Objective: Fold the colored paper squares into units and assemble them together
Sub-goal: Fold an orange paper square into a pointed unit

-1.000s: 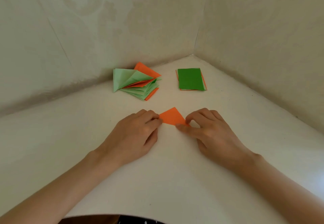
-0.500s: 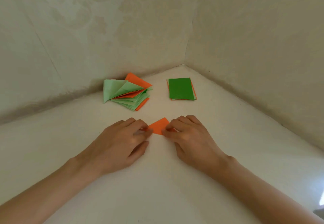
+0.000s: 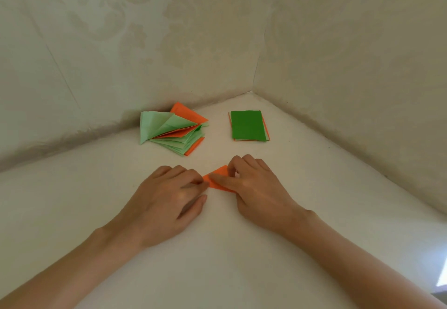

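Note:
A small orange paper (image 3: 219,175), partly folded, lies on the white surface between my hands. My left hand (image 3: 174,195) holds down its left corner with bent fingertips, while the thumb lies apart on the surface. My right hand (image 3: 256,185) lays its index finger across the paper and curls its other fingers over the far edge, hiding the right part. Behind them, a fanned pile of folded light-green and orange units (image 3: 173,130) sits at the left. A stack of flat paper squares (image 3: 248,126) with dark green on top sits at the right.
The white surface (image 3: 242,260) ends in a corner between two patterned cream walls (image 3: 145,42), close behind the two paper piles. The right wall (image 3: 362,66) runs diagonally toward me along the surface's right edge.
My hands have moved closer together over the orange paper, and less of it shows. My right index finger now lies across it. The camera has tilted, so everything sits lower in view.

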{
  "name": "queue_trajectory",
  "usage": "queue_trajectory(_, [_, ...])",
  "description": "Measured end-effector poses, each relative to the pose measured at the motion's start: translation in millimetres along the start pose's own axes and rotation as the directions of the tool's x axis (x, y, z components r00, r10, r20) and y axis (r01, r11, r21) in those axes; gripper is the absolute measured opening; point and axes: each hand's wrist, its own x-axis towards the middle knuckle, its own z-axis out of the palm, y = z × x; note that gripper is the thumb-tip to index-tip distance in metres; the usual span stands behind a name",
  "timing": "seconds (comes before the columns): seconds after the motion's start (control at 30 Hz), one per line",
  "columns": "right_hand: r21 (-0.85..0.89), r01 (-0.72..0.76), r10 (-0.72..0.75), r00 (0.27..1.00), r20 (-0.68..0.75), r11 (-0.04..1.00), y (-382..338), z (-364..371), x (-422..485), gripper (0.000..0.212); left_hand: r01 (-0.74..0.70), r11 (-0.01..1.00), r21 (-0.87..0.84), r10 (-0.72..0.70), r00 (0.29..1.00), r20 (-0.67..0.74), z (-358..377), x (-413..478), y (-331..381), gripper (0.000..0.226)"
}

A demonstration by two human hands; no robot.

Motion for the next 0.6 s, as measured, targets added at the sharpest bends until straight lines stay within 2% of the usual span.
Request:
queue_trajectory(0.07, [-0.042,-0.009,0.008,1.0,-0.012,0.999,4.9,1.8,4.4,0.057,0.015,0.999,-0.039,-0.014,1.0,0.007,0.8,-1.5,0.3,0.041])
queue_trajectory(0.13, [-0.079,-0.096,0.094,0.995,-0.037,0.992,14.2,0.4,6.8,0.05,0.066,0.995,-0.071,-0.067,0.998,-0.008,1.5,-0.5,4.2,0.041])
queue_trajectory(0.23, [0.0,-0.239,0.239,0.97,-0.039,0.971,22.6,-0.6,5.0,0.045,0.236,0.968,-0.089,-0.236,0.972,0.005,-5.8,15.7,18.2,0.038])
queue_trajectory(0.37, [0.178,-0.235,0.216,0.969,0.121,0.956,14.0,-0.2,2.8,0.049,0.47,0.879,-0.077,-0.456,0.878,0.149,-4.4,36.3,28.4,0.025])
queue_trajectory(0.43, [0.252,-0.258,0.232,0.964,0.13,0.933,13.5,-0.7,3.2,0.039,0.575,0.799,-0.176,-0.547,0.817,0.182,-0.1,38.9,28.2,0.035])
queue_trajectory(0.5, [0.313,-0.274,0.247,0.961,0.123,0.909,13.1,-0.3,4.2,0.034,0.651,0.733,-0.196,-0.611,0.758,0.229,2.2,40.5,27.7,0.041])
queue_trajectory(0.6, [0.358,-0.306,0.273,0.952,0.14,0.882,9.0,2.6,7.0,0.031,0.698,0.674,-0.24,-0.654,0.716,0.245,5.6,41.8,28.0,0.035])
